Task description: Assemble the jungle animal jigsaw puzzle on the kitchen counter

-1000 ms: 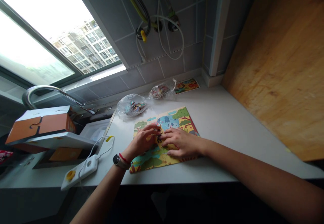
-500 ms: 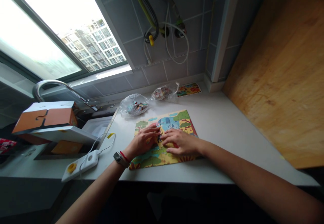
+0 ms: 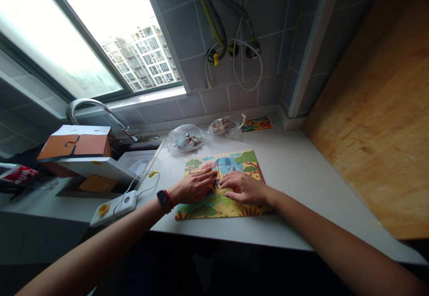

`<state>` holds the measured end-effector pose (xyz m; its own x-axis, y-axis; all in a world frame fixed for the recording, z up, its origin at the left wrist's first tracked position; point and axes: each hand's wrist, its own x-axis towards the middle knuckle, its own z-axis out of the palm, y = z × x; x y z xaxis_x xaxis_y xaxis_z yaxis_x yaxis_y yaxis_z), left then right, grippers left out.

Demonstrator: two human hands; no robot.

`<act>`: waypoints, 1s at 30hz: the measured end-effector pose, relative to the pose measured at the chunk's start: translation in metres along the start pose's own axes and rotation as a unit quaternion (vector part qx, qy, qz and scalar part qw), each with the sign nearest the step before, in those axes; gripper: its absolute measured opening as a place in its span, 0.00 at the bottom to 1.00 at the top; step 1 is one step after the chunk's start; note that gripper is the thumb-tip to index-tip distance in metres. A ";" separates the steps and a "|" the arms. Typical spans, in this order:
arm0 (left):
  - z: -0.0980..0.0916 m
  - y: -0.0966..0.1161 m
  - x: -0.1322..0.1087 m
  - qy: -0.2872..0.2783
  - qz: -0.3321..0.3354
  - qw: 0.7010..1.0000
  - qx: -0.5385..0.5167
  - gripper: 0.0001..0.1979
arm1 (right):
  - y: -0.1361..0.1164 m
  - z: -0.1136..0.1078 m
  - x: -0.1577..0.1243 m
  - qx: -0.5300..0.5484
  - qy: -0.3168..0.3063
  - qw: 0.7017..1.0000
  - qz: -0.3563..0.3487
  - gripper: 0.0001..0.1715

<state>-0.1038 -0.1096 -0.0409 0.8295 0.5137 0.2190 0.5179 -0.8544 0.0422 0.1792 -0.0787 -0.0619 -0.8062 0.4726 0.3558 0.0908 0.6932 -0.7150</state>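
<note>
A colourful jigsaw puzzle (image 3: 221, 209) lies flat on the white counter, its pieces joined into a picture with trees and a blue elephant-like shape. Across its left middle rests my left hand (image 3: 197, 186), fingers stretched out flat. My right hand (image 3: 246, 189) lies over the right middle, fingers apart and slightly bent, their tips touching the surface near the left fingertips. I see nothing held in either hand. Part of the puzzle's centre is hidden under the hands.
Behind the puzzle sit two clear plastic bags of pieces, a left bag (image 3: 186, 139) and a right bag (image 3: 225, 126), beside a picture card (image 3: 257, 124). Left are a power strip (image 3: 115, 206), an orange-and-white box (image 3: 75, 144) and a sink faucet (image 3: 97, 104). A wooden panel (image 3: 375, 122) stands right.
The camera view has shifted, so the scene sits slightly further right. My left hand has flattened and its fingers have straightened on the puzzle. My right hand stays nearly in place.
</note>
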 end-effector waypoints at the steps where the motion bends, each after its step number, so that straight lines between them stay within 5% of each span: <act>1: 0.000 -0.002 0.000 0.000 0.007 1.000 -0.002 0.21 | 0.000 0.000 0.000 0.003 0.003 1.000 0.000 0.13; 12: 0.000 0.001 -0.005 -0.055 -0.099 0.992 -0.062 0.21 | -0.004 -0.004 -0.001 0.010 0.034 0.999 0.012 0.12; 20: -0.009 -0.001 0.001 -0.102 -0.023 0.994 0.036 0.31 | 0.006 -0.035 -0.003 -0.006 0.244 0.962 0.122 0.16; 30: -0.051 0.025 0.032 -0.052 0.106 0.976 0.186 0.09 | 0.037 -0.054 -0.010 0.013 0.391 0.890 0.233 0.25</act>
<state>-0.0753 -0.1186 0.0168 0.9328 0.3507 0.0830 0.3566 -0.8649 -0.3533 0.2217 -0.0285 -0.0590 -0.0302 0.9469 0.3200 0.2873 0.3148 -0.9046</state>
